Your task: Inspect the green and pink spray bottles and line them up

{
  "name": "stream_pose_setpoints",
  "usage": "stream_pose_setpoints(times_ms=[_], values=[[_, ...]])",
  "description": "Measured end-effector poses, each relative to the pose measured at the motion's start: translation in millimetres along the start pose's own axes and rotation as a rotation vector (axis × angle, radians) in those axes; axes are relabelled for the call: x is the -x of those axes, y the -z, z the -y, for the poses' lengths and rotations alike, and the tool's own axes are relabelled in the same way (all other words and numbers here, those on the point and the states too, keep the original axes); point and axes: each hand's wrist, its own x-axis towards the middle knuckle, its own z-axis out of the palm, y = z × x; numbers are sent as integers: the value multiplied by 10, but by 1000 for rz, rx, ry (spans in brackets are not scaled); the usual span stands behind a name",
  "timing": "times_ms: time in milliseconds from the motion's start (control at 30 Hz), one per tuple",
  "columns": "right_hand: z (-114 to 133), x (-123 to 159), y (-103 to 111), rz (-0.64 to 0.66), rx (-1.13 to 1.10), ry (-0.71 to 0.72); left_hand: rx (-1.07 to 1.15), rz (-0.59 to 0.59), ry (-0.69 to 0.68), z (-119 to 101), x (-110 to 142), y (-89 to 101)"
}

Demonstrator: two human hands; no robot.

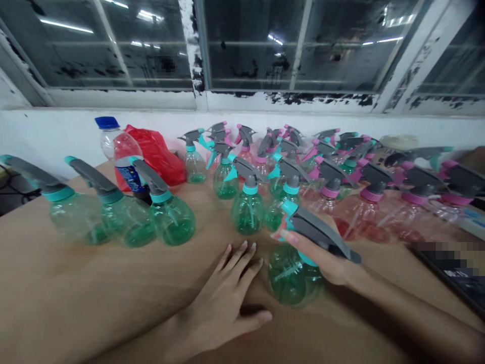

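Observation:
My right hand (322,253) is wrapped round the neck and trigger head of a green spray bottle (290,280) with a grey and turquoise top. The bottle tilts a little above or against the table; whether its base touches I cannot tell. To its left, my left hand (231,293) lies palm down on the wooden table (113,298), fingers spread, holding nothing. Just beyond the hands stands another green spray bottle (248,212). A further green spray bottle (290,210) is beside that one, partly hidden by the held bottle's head.
Three green spray bottles (172,220) stand at the left. Behind them are a blue-capped plastic bottle (119,144) and a red plastic bag (162,151). Several pink-topped spray bottles (367,205) crowd the back and right. A phone (450,275) lies at the right edge, below the windows (295,45).

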Motion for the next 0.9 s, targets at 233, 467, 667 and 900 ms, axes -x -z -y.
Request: stream_pose_setpoints(times_ms=[233, 467, 667, 900], values=[[-24, 6, 23, 138, -233, -8, -11, 13, 5, -3, 0, -6], [-76, 50, -2, 131, -286, -24, 6, -33, -10, 2, -2, -14], [-71, 63, -19, 110, -246, -34, 9, -34, -20, 4, -5, -30], [-79, 66, -17, 111, -225, -12, -26, 15, 0, 1, -12, -7]])
